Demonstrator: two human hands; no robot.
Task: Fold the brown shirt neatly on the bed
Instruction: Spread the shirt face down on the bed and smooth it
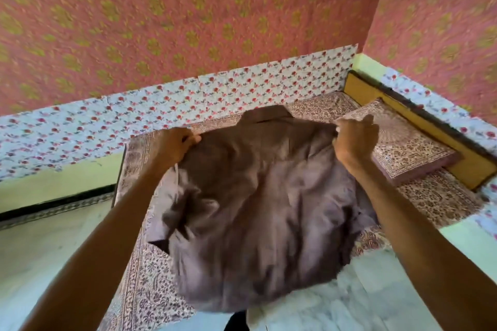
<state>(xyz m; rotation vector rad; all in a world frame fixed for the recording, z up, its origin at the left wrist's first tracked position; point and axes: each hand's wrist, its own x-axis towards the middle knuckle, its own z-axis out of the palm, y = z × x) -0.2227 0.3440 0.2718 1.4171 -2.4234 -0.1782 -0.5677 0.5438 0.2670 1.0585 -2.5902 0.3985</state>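
Note:
The brown shirt hangs spread out in the air above the bed, its collar at the top and its hem billowing toward me. My left hand grips the shirt's left shoulder. At the right shoulder my right hand is closed on the cloth. Both arms are stretched forward. The shirt is blurred with motion and hides most of the bed's patterned sheet beneath it.
A patterned pillow lies at the bed's far right by a yellow headboard. Floral-tiled and pink papered walls close in the bed behind and to the right. Pale marble floor shows at the near right and left.

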